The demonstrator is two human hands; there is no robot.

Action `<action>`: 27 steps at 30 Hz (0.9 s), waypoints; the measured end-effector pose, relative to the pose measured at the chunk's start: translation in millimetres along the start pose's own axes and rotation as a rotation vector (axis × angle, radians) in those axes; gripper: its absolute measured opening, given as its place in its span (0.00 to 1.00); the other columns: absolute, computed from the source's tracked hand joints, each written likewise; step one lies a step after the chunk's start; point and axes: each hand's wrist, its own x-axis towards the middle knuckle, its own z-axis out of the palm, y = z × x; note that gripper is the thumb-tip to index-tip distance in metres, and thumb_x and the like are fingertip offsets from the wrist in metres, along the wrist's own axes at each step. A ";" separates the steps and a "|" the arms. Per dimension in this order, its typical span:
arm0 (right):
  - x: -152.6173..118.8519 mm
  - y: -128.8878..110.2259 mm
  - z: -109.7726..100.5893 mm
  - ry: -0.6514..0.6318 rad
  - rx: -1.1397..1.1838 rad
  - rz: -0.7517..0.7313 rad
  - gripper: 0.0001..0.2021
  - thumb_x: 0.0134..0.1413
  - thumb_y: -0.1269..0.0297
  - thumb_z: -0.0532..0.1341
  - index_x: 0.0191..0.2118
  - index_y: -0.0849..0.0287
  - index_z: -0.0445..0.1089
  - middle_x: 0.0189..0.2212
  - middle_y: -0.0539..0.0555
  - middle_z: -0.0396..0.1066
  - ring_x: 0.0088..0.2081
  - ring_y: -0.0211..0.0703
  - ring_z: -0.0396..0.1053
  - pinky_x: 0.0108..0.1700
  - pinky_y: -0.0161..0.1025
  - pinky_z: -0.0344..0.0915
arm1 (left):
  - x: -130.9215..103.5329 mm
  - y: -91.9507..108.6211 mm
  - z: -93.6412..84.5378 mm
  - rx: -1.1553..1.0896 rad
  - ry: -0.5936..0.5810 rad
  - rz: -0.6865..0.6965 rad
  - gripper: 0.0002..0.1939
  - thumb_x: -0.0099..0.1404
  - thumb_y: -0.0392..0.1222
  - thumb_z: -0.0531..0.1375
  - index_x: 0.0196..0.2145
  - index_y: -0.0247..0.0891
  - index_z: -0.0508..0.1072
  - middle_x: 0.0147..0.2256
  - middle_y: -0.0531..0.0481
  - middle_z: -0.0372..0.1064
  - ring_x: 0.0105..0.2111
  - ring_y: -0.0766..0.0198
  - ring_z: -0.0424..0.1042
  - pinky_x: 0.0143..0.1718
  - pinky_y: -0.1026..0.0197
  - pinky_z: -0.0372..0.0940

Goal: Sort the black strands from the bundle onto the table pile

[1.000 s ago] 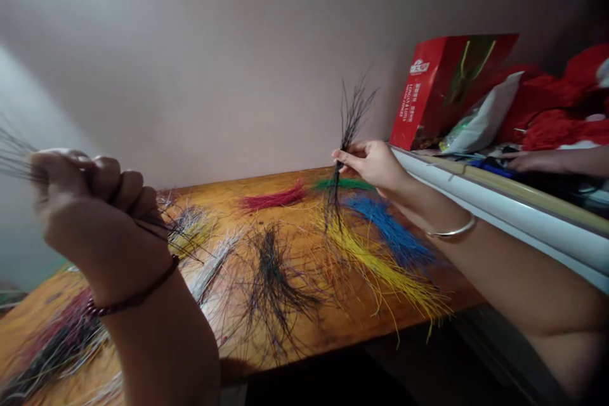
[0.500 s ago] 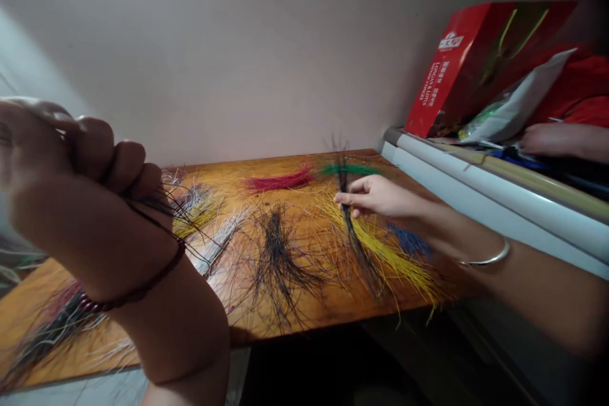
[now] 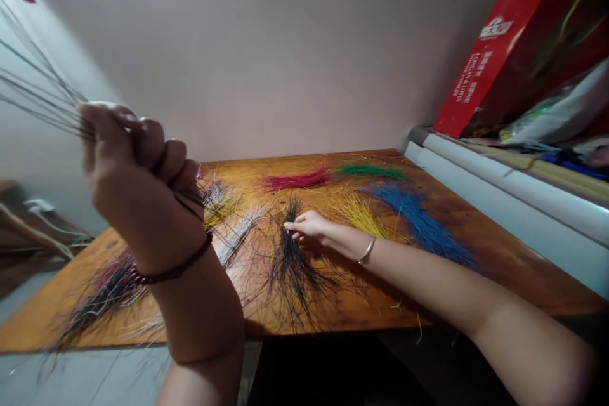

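Observation:
My left hand (image 3: 136, 168) is raised at the left, a fist closed round several thin black wires (image 3: 42, 98). The wires stick out past the thumb to the left, and more ends show below the little finger. Over the middle of the table, my right hand (image 3: 307, 226) pinches the upper part of a bundle of black wires (image 3: 297, 273), whose loose ends fan out towards the front edge. White wires (image 3: 238, 235) lie left of this bundle and yellow wires (image 3: 364, 214) to its right.
The wooden table (image 3: 495, 228) also bears red wires (image 3: 297, 179), green wires (image 3: 371, 171), blue wires (image 3: 423, 219) and a mixed dark bunch (image 3: 107, 292) at front left. A red paper bag (image 3: 499, 57) stands on the ledge at right, beside a white roll (image 3: 480, 158).
My right hand has moved left with a dark bunch from above the yellow wires to the black bundle. The view has turned slightly left; my left hand remains raised and closed.

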 end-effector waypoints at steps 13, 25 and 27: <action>-17.8 -49.3 -49.9 0.058 -0.305 -0.403 0.10 0.49 0.67 0.66 0.39 0.64 0.77 0.30 0.57 0.78 0.27 0.38 0.74 0.24 0.29 0.65 | 11.9 -23.3 -1.6 0.039 -0.189 -0.097 0.17 0.73 0.40 0.47 0.26 0.36 0.61 0.19 0.60 0.38 0.14 0.75 0.36 0.15 0.69 0.32; -76.6 -105.3 -15.0 -0.045 0.107 -0.741 0.20 0.55 0.49 0.60 0.40 0.63 0.74 0.41 0.59 0.75 0.27 0.35 0.73 0.25 0.31 0.66 | 17.4 -43.6 -1.0 -0.180 -0.359 -0.489 0.15 0.72 0.42 0.48 0.28 0.37 0.63 0.18 0.60 0.40 0.12 0.75 0.41 0.11 0.71 0.36; -73.2 -106.1 -10.3 -0.184 0.112 -0.689 0.23 0.55 0.45 0.59 0.39 0.63 0.74 0.43 0.60 0.75 0.28 0.36 0.74 0.23 0.30 0.65 | 19.8 -53.6 -2.3 -0.206 -0.363 -0.517 0.14 0.71 0.42 0.50 0.28 0.37 0.63 0.18 0.60 0.41 0.12 0.76 0.41 0.10 0.71 0.37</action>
